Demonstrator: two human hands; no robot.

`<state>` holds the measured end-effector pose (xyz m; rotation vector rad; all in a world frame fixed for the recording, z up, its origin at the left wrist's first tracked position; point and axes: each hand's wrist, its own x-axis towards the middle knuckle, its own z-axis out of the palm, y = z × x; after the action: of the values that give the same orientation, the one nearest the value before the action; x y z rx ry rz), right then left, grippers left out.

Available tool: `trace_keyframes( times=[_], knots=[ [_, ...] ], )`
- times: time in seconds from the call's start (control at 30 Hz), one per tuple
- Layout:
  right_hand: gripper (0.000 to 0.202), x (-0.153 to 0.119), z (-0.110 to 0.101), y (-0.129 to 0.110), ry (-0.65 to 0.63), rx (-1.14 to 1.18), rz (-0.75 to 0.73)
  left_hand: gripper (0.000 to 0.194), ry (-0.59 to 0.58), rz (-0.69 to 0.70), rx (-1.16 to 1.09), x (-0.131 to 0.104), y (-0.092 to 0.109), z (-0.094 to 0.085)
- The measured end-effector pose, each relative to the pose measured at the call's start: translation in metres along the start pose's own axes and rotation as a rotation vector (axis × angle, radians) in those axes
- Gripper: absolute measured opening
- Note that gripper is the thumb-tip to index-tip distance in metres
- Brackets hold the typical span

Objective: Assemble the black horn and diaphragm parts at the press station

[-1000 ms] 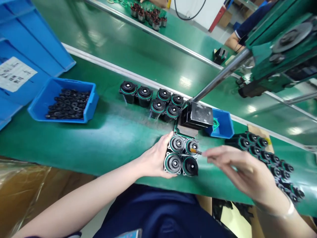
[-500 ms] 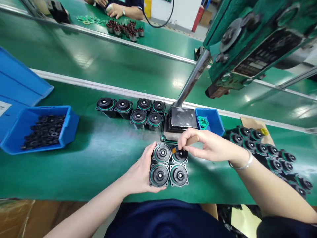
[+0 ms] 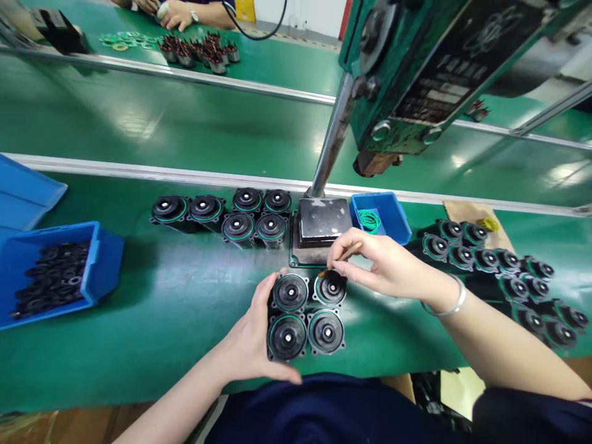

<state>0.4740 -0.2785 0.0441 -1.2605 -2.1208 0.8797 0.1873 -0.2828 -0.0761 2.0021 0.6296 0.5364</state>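
Observation:
Several round black housings with metal flanges stand in a tight group in front of me, among them a front-left housing [image 3: 287, 337]. My left hand [image 3: 252, 336] is spread along the group's left side, thumb stretched out below it and fingers at the back-left housing [image 3: 290, 292]. In my right hand [image 3: 365, 259] is a small brush [image 3: 348, 251] with a wooden handle, pinched between thumb and fingers. Its orange-brown bristles are at the rim of the back-right housing [image 3: 330, 288]. Green rings show on some of the housings.
Behind the group stands a green press [image 3: 407, 92] over a metal block [image 3: 325, 219]. A blue bin [image 3: 382, 216] holds green rings; another blue bin [image 3: 104, 265] holds black parts. More housings stand back left [image 3: 238, 228] and right [image 3: 485, 260]. Across the bench, a person's hands [image 3: 178, 13] are at work.
The view has shifted. My left thumb has come away from the front housing. The brush has moved along the back-right housing's rim, and that housing stands slightly apart from its left neighbour.

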Motion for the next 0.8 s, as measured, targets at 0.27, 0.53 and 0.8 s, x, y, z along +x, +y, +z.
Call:
trace_keyframes(
  times=[0.27,0.53,0.8],
  knots=[
    [0.019,-0.071,-0.060,0.001,0.909,0.097,0.076,0.069,0.056,0.061,0.265,0.039,0.044,-0.043],
    [0.013,-0.178,-0.174,0.115,1.365,-0.243,0.562,0.057,-0.219,0.320,0.577,0.100,0.040,-0.031],
    [0.008,-0.228,-0.200,0.192,1.244,-0.286,0.942,0.068,-0.199,0.373,0.682,0.103,0.036,-0.024]
  ],
)
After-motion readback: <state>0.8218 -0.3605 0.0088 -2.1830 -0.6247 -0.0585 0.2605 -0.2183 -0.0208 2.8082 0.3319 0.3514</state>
